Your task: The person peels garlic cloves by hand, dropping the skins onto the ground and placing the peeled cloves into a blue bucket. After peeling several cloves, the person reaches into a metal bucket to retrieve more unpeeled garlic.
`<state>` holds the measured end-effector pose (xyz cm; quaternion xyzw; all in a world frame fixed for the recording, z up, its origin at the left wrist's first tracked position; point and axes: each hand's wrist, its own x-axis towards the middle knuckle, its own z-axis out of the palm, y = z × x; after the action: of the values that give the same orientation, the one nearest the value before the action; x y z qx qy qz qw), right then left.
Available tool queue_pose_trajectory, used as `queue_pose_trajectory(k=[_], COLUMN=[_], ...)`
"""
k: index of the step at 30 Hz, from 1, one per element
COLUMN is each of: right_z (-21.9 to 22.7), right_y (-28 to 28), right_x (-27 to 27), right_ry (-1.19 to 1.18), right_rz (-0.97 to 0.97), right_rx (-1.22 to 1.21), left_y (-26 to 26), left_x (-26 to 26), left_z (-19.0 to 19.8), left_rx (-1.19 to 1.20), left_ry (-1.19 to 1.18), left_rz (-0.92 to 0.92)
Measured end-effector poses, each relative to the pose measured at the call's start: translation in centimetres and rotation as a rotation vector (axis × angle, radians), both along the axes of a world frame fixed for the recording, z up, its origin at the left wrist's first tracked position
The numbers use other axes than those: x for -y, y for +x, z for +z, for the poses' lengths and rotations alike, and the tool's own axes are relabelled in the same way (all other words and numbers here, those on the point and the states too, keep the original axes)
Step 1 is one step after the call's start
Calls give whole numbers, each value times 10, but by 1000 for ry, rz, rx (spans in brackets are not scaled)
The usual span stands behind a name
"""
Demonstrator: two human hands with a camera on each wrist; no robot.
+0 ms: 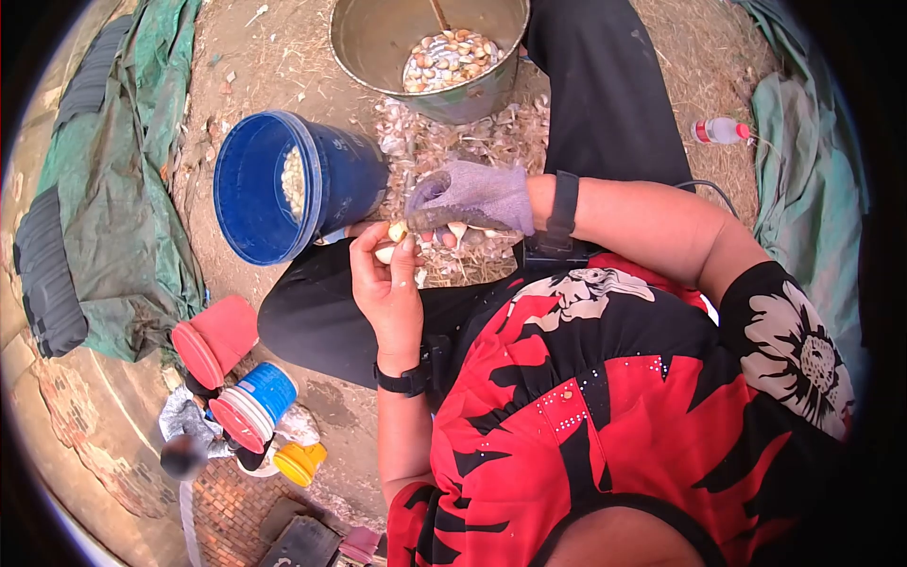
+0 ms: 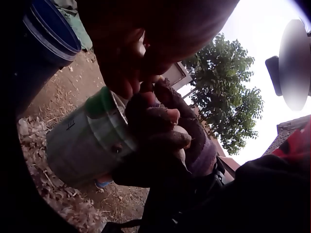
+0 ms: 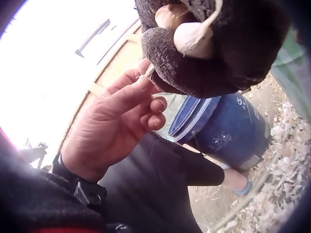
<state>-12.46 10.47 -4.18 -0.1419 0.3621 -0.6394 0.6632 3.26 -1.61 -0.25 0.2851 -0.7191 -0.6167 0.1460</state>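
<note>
Bare fingers of my left hand (image 1: pixel 392 300) pinch a pale garlic clove (image 1: pixel 398 231) in the head view, and a second whitish clove (image 1: pixel 385 253) lies against them. Close beside it, my right hand (image 1: pixel 477 196) wears a lilac glove with a dark palm. Its curled fingers hold several unpeeled garlic cloves (image 3: pixel 194 40), plain in the right wrist view, one with a dry stem. Both hands' fingertips meet there. In the left wrist view bare fingertips poke out of the glove, and the left hand is in deep shadow.
A blue bucket (image 1: pixel 260 189) with peeled cloves (image 1: pixel 293 184) leans at the left. Farther ahead stands a metal bucket (image 1: pixel 463 104) holding unpeeled cloves (image 1: pixel 449 59) and a stick. Papery skins (image 1: pixel 406 132) cover the ground between my legs. Another person (image 1: pixel 184 430) is near stacked buckets (image 1: pixel 260 402).
</note>
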Motion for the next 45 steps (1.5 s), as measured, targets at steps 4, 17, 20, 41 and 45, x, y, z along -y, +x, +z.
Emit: queue_pose_trajectory(k=[4,17,20,41,45], right_z=[-5,-16,-6,-4,3], right_y=[-1,-1,-2,-4,-6], right_x=[3,9,9,5,3], right_ry=[25,69,27,18,16], right_rz=[7,8,31,-23,-30], right_rx=[-23,-69,-9,-102,-179], left_y=[1,-3,-3,1,-1], left_x=[8,8,4,4,3], left_z=[-10,-4,2,13,10], left_rx=[-13,58,-3,15,69], left_ry=[-385,-556,123,133,65], left_rz=[-93,-174,8,4,-23])
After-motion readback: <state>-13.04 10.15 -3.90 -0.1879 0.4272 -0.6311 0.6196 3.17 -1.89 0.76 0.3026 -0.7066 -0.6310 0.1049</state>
